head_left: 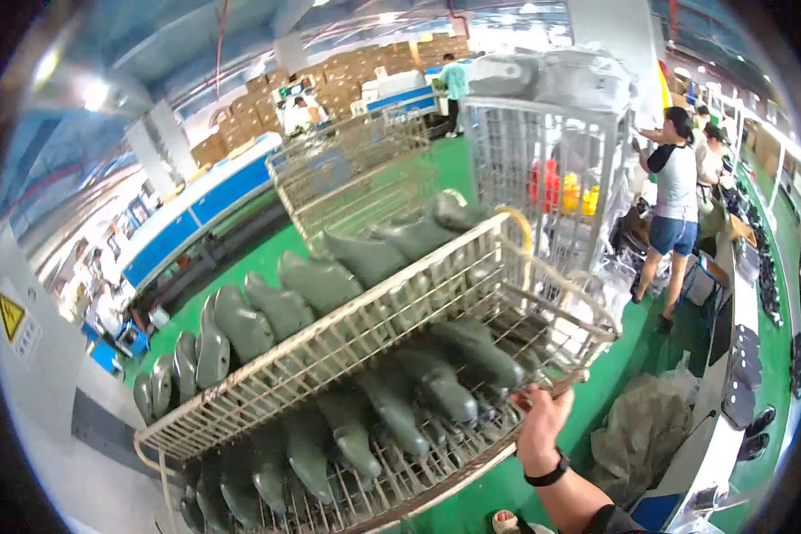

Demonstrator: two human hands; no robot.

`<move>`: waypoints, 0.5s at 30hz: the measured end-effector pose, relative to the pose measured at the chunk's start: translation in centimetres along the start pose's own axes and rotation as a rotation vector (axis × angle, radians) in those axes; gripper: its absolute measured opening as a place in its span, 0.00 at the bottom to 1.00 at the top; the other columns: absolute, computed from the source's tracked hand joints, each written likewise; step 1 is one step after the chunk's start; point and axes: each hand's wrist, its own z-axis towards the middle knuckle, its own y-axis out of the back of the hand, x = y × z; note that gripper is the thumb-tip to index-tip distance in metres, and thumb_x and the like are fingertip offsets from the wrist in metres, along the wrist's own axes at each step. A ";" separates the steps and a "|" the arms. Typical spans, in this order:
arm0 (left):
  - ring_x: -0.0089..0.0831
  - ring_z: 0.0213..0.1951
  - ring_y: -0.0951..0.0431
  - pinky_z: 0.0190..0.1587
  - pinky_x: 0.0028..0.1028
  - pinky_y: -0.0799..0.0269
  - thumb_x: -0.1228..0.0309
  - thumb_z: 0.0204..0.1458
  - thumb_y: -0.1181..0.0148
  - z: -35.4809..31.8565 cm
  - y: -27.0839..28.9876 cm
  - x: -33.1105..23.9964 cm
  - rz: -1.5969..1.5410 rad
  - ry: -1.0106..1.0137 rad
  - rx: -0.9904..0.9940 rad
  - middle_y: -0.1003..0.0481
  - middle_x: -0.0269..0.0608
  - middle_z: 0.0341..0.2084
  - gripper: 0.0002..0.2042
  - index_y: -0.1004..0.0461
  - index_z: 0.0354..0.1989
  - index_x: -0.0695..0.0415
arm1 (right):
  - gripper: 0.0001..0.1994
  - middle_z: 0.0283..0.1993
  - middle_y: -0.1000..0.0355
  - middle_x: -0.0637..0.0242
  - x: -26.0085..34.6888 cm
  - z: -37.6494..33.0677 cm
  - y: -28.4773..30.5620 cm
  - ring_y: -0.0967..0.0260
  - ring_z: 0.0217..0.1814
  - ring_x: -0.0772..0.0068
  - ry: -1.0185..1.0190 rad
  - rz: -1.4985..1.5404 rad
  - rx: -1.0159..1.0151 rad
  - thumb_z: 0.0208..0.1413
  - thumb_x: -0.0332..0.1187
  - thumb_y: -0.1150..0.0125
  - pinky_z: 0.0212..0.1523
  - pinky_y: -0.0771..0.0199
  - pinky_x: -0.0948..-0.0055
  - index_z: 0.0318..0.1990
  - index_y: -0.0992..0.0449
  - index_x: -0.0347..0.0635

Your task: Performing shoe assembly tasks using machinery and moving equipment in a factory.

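Observation:
My right hand (543, 418), with a black band at the wrist, reaches in from the lower right. Its fingers are curled at the right end of a cream wire rack (347, 322), gripping its frame. Dark green shoe lasts fill the rack. One row, with a shoe last (316, 285) near its middle, lies along the upper level. Below it another row, with a shoe last (392, 414) in it, rests toe-down on the wire shelf. The last (481, 349) nearest my hand lies just above my fingers. My left hand is out of view.
Behind stands another wire cart (356, 182), with a tall grey cage trolley (543, 169) to its right. A grey sack (641, 427) slumps on the green floor. A person (672, 196) stands by the line on the right. A grey cabinet (40, 356) borders the left.

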 end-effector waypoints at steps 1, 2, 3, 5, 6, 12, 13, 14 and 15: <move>0.38 0.19 0.33 0.29 0.39 0.36 0.62 0.66 0.57 0.3 -0.5 -0.6 0.027 0.013 0.009 0.29 0.46 0.16 0.23 0.28 0.18 0.58 | 0.19 0.44 0.34 0.62 0.1 0.5 -0.8 0.33 0.34 0.71 -0.016 0.002 -0.025 0.56 0.17 0.48 0.28 0.23 0.68 0.54 0.41 0.43; 0.38 0.19 0.34 0.29 0.38 0.36 0.62 0.66 0.57 0.5 -1.0 -1.1 0.056 0.028 0.018 0.29 0.46 0.16 0.23 0.28 0.18 0.58 | 0.20 0.45 0.34 0.62 0.1 1.0 -1.7 0.33 0.34 0.71 -0.033 0.003 -0.048 0.56 0.15 0.49 0.28 0.23 0.68 0.54 0.41 0.43; 0.38 0.18 0.34 0.29 0.38 0.36 0.62 0.66 0.58 0.1 -1.4 -1.3 0.087 0.048 0.032 0.29 0.46 0.16 0.23 0.28 0.18 0.58 | 0.20 0.45 0.34 0.62 -0.3 1.7 -1.7 0.33 0.34 0.71 -0.075 0.009 -0.047 0.55 0.14 0.49 0.27 0.23 0.70 0.53 0.42 0.43; 0.37 0.18 0.34 0.28 0.38 0.36 0.62 0.66 0.58 -1.0 -1.8 -1.1 0.165 0.097 0.058 0.29 0.46 0.16 0.23 0.28 0.19 0.58 | 0.18 0.44 0.35 0.61 0.8 2.0 -3.3 0.33 0.34 0.72 -0.108 -0.090 -0.060 0.56 0.15 0.49 0.26 0.22 0.71 0.50 0.42 0.43; 0.37 0.18 0.35 0.28 0.38 0.36 0.62 0.66 0.58 -1.7 -2.2 -0.7 0.202 0.119 0.072 0.29 0.46 0.16 0.23 0.28 0.19 0.58 | 0.17 0.43 0.35 0.61 1.0 2.4 -3.6 0.33 0.34 0.72 -0.119 -0.163 -0.046 0.56 0.15 0.49 0.25 0.22 0.71 0.50 0.43 0.42; 0.37 0.17 0.36 0.27 0.38 0.36 0.62 0.67 0.58 -6.8 -3.3 -0.2 0.324 0.218 0.102 0.30 0.46 0.16 0.24 0.28 0.19 0.58 | 0.20 0.43 0.36 0.61 -0.1 5.5 -5.3 0.32 0.36 0.71 -0.112 -0.072 0.008 0.56 0.14 0.59 0.27 0.19 0.69 0.55 0.43 0.41; 0.37 0.17 0.36 0.27 0.38 0.37 0.62 0.67 0.58 -7.5 -3.6 -0.5 0.319 0.223 0.090 0.30 0.46 0.16 0.24 0.28 0.18 0.58 | 0.20 0.44 0.36 0.62 -0.4 5.9 -5.5 0.32 0.37 0.71 -0.120 -0.083 0.030 0.56 0.14 0.58 0.28 0.18 0.69 0.55 0.43 0.42; 0.36 0.17 0.36 0.27 0.38 0.37 0.62 0.67 0.58 -8.2 -4.0 -0.9 0.312 0.229 0.077 0.30 0.46 0.16 0.24 0.28 0.18 0.58 | 0.20 0.44 0.36 0.62 -0.6 6.4 -5.7 0.32 0.39 0.71 -0.126 -0.094 0.053 0.56 0.14 0.58 0.29 0.18 0.69 0.55 0.43 0.42; 0.36 0.17 0.36 0.27 0.38 0.37 0.62 0.67 0.58 -8.5 -5.0 -1.3 0.301 0.236 0.059 0.30 0.46 0.16 0.24 0.28 0.18 0.58 | 0.20 0.43 0.35 0.63 -1.1 7.0 -6.0 0.32 0.41 0.72 -0.114 -0.059 0.078 0.55 0.14 0.58 0.30 0.18 0.68 0.54 0.42 0.42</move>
